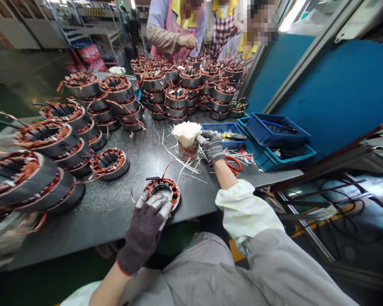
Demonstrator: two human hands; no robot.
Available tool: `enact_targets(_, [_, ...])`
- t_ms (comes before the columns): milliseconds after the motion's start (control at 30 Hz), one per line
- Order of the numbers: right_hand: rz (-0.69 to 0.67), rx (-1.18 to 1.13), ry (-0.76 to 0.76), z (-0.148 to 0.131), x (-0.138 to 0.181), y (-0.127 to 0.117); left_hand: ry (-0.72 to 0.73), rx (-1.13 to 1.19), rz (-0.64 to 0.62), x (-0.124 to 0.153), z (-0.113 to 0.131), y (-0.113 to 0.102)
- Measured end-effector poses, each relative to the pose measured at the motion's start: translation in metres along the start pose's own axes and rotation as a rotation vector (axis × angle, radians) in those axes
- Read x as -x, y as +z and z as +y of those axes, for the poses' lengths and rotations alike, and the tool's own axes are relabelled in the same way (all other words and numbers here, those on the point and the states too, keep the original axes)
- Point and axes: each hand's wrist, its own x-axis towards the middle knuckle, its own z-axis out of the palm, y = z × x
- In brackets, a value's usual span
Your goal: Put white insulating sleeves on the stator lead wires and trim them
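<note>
Workshop floor, crowded: shelves at the rear left, a blue panel on the right, and one dark tabletop between them.

Item: copper coil ring, single, lying flat near the front edge of the tabletop; a short black sleeve on its far side and loose wire ends sticking out.

Item: left hand, in a dark glove with pale wrapping on the fingers, laid over the near left rim of that ring; whether it grips or merely rests, I cannot tell from where I stand.

Item: right hand, in a grey striped glove, fingers bent at the right side of a bundle of white strips; whether a strip is pinched, I cannot tell.

Item: can, upright, holding the bundle. Around its foot, loose white strips, scattered.

Item: scissors, red handles, just beside the right wrist. Behind, a blue tray and a tool with a yellow and black handle. Farther right, two blue bins, one on the other.

Item: another coil ring, alone, left of centre; beyond it, stacked rings along the left and more stacks at the back.

Also present: three co-workers across the tabletop, in yellow collars.
</note>
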Motion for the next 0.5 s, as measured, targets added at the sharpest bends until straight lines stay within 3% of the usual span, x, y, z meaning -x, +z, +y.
enact_targets(100, [-0.078, -0.091, 0.045, -0.005, -0.001, 0.002, -0.012, 0.034, 0.005, -0.001, -0.008, -0.001])
enact_targets(233, [-0.129, -0.150, 0.138, -0.002, 0.014, -0.014, -0.080, 0.045, 0.049, -0.008, -0.013, 0.003])
enact_targets(500, [-0.199, -0.156, 0.150, -0.007, 0.019, -0.035, -0.157, -0.018, 0.018, -0.017, -0.018, 0.014])
